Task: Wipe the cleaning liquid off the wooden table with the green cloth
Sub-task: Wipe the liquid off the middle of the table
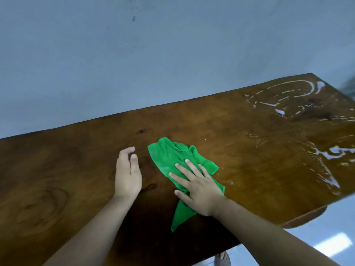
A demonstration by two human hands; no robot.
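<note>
Right hand (199,191) lies flat and open, fingers spread, pinning the cloth (172,160) mid-table (57,169); left hand (127,175) is open beside it, gripping nothing. Liquid (292,98) sits well apart at the right end, white streaks plus a wet pool near the front right edge. Risk: the bunched cloth under a flat palm could slip or smear, and a hard sweep may push the pool over the edge.

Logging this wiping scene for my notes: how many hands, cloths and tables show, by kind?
Hands: 2, left hand bare on the wood, right hand flat on the cloth
Cloth: 1, green
Table: 1, wooden, liquid at its right end
Total: 4
</note>
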